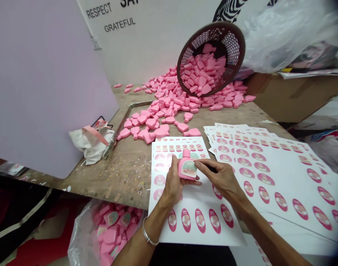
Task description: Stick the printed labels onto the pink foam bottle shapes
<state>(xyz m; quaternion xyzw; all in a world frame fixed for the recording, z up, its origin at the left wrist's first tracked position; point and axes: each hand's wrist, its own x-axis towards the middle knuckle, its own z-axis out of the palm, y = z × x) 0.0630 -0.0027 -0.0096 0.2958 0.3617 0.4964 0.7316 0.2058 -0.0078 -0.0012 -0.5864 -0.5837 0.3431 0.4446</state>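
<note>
Left hand is gripping a pink bottle-shaped piece steady above the near sticker sheet, while the right hand, fingers held narrow, is pressing an oval label flat against its face.

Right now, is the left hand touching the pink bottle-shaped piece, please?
Touching: the head view shows the left hand gripping the pink bottle-shaped piece.

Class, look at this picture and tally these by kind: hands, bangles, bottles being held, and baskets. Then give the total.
Hands (left hand, right hand): 2
Metal bangle: 1
Pink bottle, held: 1
Tipped basket: 1
Total: 5
</note>
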